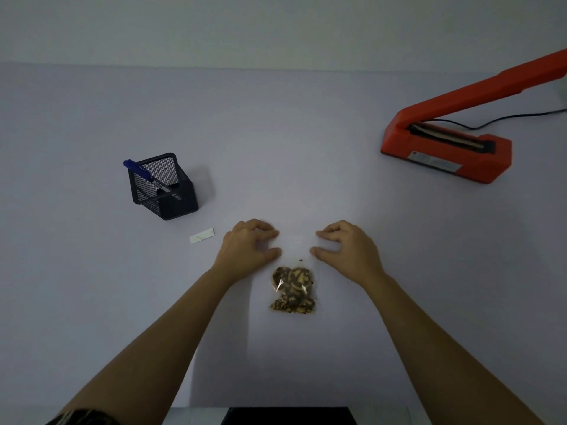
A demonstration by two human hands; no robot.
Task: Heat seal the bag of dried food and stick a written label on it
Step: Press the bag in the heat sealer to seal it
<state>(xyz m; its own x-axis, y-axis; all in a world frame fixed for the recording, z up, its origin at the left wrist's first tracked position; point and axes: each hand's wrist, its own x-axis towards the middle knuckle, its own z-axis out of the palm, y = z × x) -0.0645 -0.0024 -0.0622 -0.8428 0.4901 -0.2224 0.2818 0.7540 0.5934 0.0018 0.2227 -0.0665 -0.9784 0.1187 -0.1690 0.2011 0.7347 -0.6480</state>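
Observation:
A small clear bag of dried food (293,289) lies flat on the pale table, its brown and yellow contents bunched in the lower half. Its empty clear top reaches up between my hands. My left hand (248,243) pinches the top's left edge with curled fingers and thumb. My right hand (346,245) does the same on the right edge. A small white label (201,235) lies on the table left of my left hand. The orange heat sealer (445,148) stands at the far right with its arm raised.
A black mesh pen holder (165,191) with a blue marker (144,173) stands at the left, behind the label. The sealer's black cable (506,118) runs off to the right. A dark object (288,417) sits at the near table edge.

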